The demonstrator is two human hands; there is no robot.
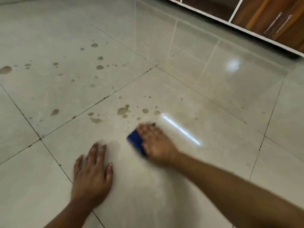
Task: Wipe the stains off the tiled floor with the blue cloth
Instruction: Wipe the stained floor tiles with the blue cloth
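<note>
On the glossy grey tiled floor (213,96), near the frame centre, right hand (155,142) lies palm-down on top of the blue cloth (135,141), fingers stretched forward and pressing it flat to the tile. Hand and cloth are motion-blurred, so finger detail is soft; fingers look straight, not curled round the fabric. Cloth is folded into a small pad, its blue edge sticking out on the left side of the hand, with a dark corner showing past the fingertips.

Left hand (92,176) is planted flat on the same tile, nearer the camera and left of the cloth, fingers spread apart and holding nothing. Not touching the cloth.

Brownish stains (122,110) sit just beyond the cloth: a larger blot with smaller drops around it, close to the fingertips. More stains are scattered over the next tile to the upper left, plus one large patch (5,69) at the left frame edge.

Dark grout lines (98,101) cross between the tiles. Light streak reflection (181,129) lies on the tile right of the right hand. Wooden cabinet (271,18) with metal handles (278,23) and white trim stands at top right, well apart from the hands.
</note>
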